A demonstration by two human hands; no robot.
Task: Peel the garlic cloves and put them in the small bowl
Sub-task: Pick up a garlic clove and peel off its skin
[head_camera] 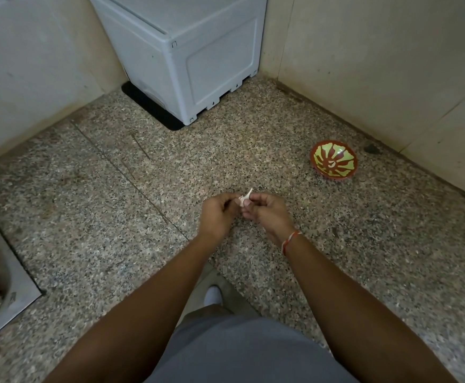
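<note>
Speckled granite tabletop [253, 139] runs into a corner of beige walls, its near edge cut by a steel sink [7, 280] at left. Both hands, left hand [217, 214] and right hand [267, 214], pinch one garlic clove [244, 199] with curled fingers. Small bowl [334, 163] sits near the right wall; a grey box [187, 53] fills the far corner.

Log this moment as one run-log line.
step: peeling | left hand: pinches garlic clove | right hand: pinches clove | small bowl: on counter, apart from hands
</note>
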